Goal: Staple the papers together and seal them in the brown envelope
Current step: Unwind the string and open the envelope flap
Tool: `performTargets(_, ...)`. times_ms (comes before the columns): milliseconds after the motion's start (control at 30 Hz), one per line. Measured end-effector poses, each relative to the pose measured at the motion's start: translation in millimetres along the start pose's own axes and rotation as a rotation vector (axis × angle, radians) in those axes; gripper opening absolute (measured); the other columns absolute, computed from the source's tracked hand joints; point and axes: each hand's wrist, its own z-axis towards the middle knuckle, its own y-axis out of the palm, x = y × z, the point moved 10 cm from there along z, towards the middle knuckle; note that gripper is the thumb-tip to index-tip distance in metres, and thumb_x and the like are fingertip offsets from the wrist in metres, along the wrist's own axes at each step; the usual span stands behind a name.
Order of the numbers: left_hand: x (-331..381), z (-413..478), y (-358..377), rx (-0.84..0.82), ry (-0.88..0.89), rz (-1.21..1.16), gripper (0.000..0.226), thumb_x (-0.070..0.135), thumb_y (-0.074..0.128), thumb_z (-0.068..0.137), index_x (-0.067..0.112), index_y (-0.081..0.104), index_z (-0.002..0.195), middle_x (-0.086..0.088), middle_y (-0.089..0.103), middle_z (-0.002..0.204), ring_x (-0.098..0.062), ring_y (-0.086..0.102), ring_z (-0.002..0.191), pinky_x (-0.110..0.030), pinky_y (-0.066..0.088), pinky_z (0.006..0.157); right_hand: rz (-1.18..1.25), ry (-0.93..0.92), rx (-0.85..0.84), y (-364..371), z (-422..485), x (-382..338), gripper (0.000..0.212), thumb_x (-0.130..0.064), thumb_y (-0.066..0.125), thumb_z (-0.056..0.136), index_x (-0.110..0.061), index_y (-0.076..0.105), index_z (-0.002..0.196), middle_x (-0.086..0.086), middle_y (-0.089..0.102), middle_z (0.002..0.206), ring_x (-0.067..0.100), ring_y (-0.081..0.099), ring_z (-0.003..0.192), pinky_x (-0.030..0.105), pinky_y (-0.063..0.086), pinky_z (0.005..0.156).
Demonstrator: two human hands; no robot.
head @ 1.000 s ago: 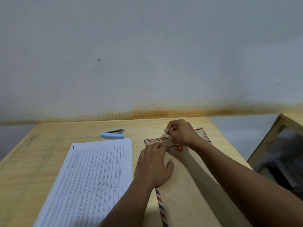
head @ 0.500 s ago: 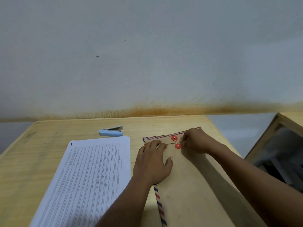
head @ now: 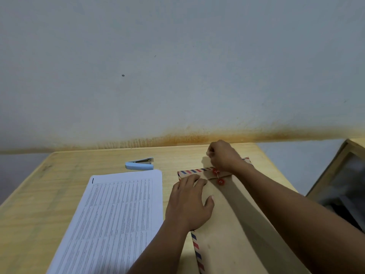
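A brown envelope point(head: 223, 234) with a red-and-blue striped border lies on the right part of the wooden table point(head: 59, 194). Its flap carries two red string buttons point(head: 218, 177) joined by a thin string. My left hand point(head: 189, 204) rests flat on the envelope, fingers straight, just left of the buttons. My right hand point(head: 223, 155) hovers above the flap's far edge, fingers curled and pinching the string. A stack of printed white papers point(head: 116, 218) lies left of the envelope. A light blue stapler point(head: 139, 164) sits beyond the papers.
A stained wall runs right behind the table's far edge. A wooden-framed piece of furniture point(head: 339, 175) stands off the table's right side. Bare tabletop lies to the left of the papers.
My right hand has moved from beside the lower button up and away past the flap's far edge, drawing the string. The left hand has stayed pressed on the envelope.
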Motion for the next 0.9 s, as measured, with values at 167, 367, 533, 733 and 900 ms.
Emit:
performTargets(167, -2.3, 0.7, 1.8, -0.018, -0.009, -0.007, 0.057, 0.056, 0.041, 0.096, 0.033, 0.044, 0.148, 0.01, 0.037, 0.158, -0.012, 0.028, 0.148, -0.036, 0.022, 0.123, -0.174, 0.123, 0.122, -34.4, 0.4, 71.6, 0.014, -0.018, 0.054, 0.093, -0.014, 0.066, 0.099, 0.008, 0.06, 0.104, 0.027, 0.06, 0.093, 0.045, 0.055, 0.081)
performTargets(367, -2.6, 0.4, 4.5, -0.019, -0.013, -0.014, 0.057, 0.057, 0.042, 0.095, 0.034, 0.044, 0.147, 0.009, 0.036, 0.157, -0.012, 0.026, 0.149, -0.036, 0.021, 0.123, -0.27, 0.162, -0.032, -30.5, -48.1, 120.8, 0.018, -0.026, 0.051, 0.095, -0.017, 0.065, 0.087, 0.004, 0.061, 0.096, 0.022, 0.058, 0.086, 0.041, 0.055, 0.081)
performTargets(533, -2.1, -0.5, 4.0, -0.024, -0.021, -0.02, 0.057, 0.056, 0.042, 0.096, 0.034, 0.044, 0.148, 0.007, 0.037, 0.158, -0.013, 0.027, 0.149, -0.036, 0.023, 0.123, -0.291, -0.008, -0.336, -11.2, -102.4, 82.0, 0.02, -0.019, 0.049, 0.096, -0.01, 0.067, 0.097, 0.004, 0.061, 0.097, 0.023, 0.059, 0.091, 0.034, 0.048, 0.081)
performTargets(733, -2.2, -2.8, 4.9, -0.047, -0.024, -0.017, 0.057, 0.056, 0.042, 0.097, 0.032, 0.043, 0.148, 0.004, 0.035, 0.161, -0.017, 0.025, 0.151, -0.038, 0.025, 0.123, 0.188, -0.133, -0.616, -3.2, -146.5, 1.2, 0.02, -0.022, 0.049, 0.098, -0.025, 0.059, 0.081, -0.006, 0.062, 0.085, 0.007, 0.055, 0.08, 0.031, 0.047, 0.076)
performTargets(900, 1.5, -3.6, 1.0, 0.007, 0.013, -0.027, 0.056, 0.055, 0.044, 0.092, 0.028, 0.05, 0.141, 0.005, 0.044, 0.151, -0.017, 0.035, 0.143, -0.035, 0.032, 0.118, 0.618, -0.118, -0.446, -9.7, -102.7, -48.7, 0.02, -0.015, 0.049, 0.101, -0.017, 0.06, 0.084, 0.011, 0.07, 0.101, 0.013, 0.062, 0.087, 0.034, 0.047, 0.076)
